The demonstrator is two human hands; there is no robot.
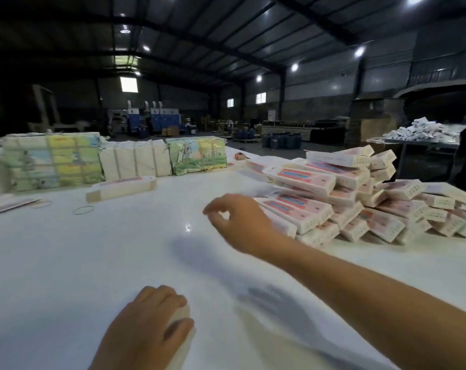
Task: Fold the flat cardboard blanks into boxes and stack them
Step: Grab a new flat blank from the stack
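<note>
A large heap of folded pink-and-white boxes [346, 198] covers the right side of the white table [106, 249]. My right hand [237, 222] hovers at the heap's left edge, fingers apart and curled, holding nothing. My left hand [149, 329] is at the near edge, closed over a pale flat cardboard piece [182, 343] that is mostly hidden under the palm. One folded box [121, 189] lies alone at the left middle. Flat blanks [7, 204] show at the far left edge.
Tied bundles of printed blanks [53, 161] and white blanks [135, 161] stand along the table's far side, with another printed bundle [197, 156]. Rubber bands [83, 210] lie on the table. A second table with white boxes [418, 133] stands at the far right.
</note>
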